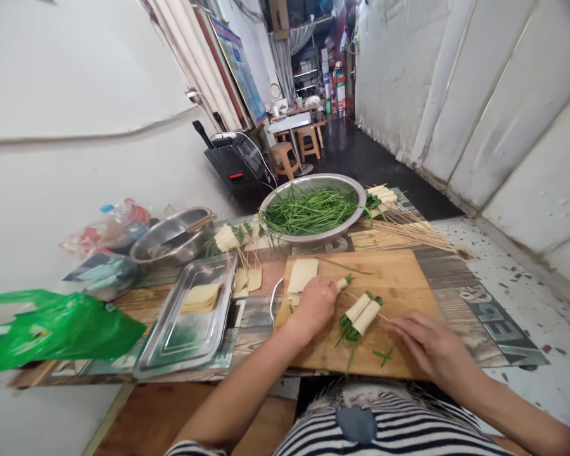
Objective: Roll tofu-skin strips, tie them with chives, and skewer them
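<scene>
My left hand is closed on a small roll, its pale, smooth wrapper ending in a leafy green tuft. My right hand pinches a thin wooden skewer between thumb and fingers. The skewer seems to run through the paired rolls, though I can't make out where it enters. Those two cylinders lie side by side on the flat, grained wooden board, cream skins matt, dark green stalks poking from both ends. Thin, square-edged cream sheets lie beside my left hand. Beyond the board, stringy, glossy greens heap in a round metal bowl.
</scene>
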The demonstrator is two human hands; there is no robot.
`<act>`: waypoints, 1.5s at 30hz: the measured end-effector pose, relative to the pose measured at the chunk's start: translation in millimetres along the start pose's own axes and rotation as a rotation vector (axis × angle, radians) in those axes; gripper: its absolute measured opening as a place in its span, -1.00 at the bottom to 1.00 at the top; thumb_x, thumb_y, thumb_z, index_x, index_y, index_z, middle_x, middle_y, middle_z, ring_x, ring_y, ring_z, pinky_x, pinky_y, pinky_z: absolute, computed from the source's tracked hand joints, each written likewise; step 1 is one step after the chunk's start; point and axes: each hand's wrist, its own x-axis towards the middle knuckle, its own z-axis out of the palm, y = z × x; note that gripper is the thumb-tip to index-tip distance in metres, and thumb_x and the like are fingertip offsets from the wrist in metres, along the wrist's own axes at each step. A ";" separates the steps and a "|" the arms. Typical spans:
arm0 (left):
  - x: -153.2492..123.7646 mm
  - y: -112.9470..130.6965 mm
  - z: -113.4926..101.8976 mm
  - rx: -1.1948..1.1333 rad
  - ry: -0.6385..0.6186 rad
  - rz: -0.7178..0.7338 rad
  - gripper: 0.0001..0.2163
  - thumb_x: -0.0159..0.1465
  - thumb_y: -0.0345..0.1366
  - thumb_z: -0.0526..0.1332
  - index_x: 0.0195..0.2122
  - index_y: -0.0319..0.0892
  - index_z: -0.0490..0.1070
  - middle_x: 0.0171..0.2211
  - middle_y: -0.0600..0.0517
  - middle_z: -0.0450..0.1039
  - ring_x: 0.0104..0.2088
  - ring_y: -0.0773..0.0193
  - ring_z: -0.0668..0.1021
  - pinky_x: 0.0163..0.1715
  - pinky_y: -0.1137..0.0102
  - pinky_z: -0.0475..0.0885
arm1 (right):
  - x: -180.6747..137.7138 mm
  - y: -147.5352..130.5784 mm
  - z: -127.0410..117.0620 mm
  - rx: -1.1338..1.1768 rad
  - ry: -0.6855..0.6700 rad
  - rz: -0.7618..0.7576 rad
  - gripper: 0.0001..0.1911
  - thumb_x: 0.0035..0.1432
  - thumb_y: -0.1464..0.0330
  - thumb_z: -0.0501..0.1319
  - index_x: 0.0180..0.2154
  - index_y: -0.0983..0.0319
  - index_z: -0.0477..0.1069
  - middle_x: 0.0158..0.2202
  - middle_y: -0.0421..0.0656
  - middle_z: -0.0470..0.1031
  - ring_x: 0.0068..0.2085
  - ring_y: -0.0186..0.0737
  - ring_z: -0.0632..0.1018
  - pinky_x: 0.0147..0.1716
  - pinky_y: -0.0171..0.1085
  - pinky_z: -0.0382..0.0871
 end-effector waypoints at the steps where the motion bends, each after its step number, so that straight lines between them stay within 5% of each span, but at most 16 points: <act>1: 0.5 0.4 -0.7 -0.007 -0.008 -0.003 -0.78 0.39 -0.40 0.03 -0.27 -0.30 0.46 -0.34 -0.10 0.48 -0.24 0.14 0.49 -0.19 0.28 0.38 | -5.4 5.5 10.2 -0.013 -0.041 0.032 -0.72 0.35 0.40 -0.05 -0.22 0.22 0.43 -0.37 -0.12 0.47 -0.40 -0.28 0.51 -0.44 -0.31 0.42; 5: 0.8 2.1 -2.0 -0.003 -0.002 -0.022 -0.76 0.39 -0.37 0.03 -0.28 -0.31 0.47 -0.36 -0.11 0.48 -0.25 0.13 0.50 -0.19 0.28 0.39 | -17.7 21.1 31.2 -0.058 -0.129 0.099 -0.70 0.34 0.38 -0.04 -0.22 0.24 0.46 -0.34 -0.08 0.46 -0.34 -0.23 0.49 -0.34 -0.26 0.43; 16: -0.3 3.9 -3.6 -0.043 0.015 -0.037 -0.77 0.39 -0.38 0.04 -0.30 -0.30 0.48 -0.37 -0.11 0.47 -0.27 0.16 0.49 -0.24 0.32 0.38 | -14.3 19.7 38.7 -0.082 -0.222 0.180 -0.67 0.35 0.40 -0.07 -0.30 0.25 0.44 -0.37 -0.08 0.40 -0.33 -0.19 0.46 -0.32 -0.23 0.36; 32: 0.8 1.7 0.6 -0.081 0.070 -0.004 -0.73 0.40 -0.38 0.02 -0.34 -0.29 0.48 -0.42 -0.08 0.46 -0.32 0.18 0.48 -0.26 0.34 0.35 | 0.5 19.3 33.0 0.033 -0.335 0.222 -0.68 0.33 0.43 -0.12 -0.33 0.22 0.37 -0.39 -0.12 0.34 -0.39 -0.24 0.40 -0.39 -0.25 0.31; 45: 4.3 2.2 -5.8 -0.102 -0.034 0.021 -0.78 0.37 -0.43 0.05 -0.33 -0.27 0.46 -0.36 -0.08 0.49 -0.25 0.16 0.50 -0.17 0.32 0.39 | 11.7 19.4 35.7 0.072 -0.316 0.232 -0.71 0.27 0.46 -0.09 -0.38 0.22 0.35 -0.39 -0.10 0.38 -0.40 -0.25 0.37 -0.41 -0.26 0.31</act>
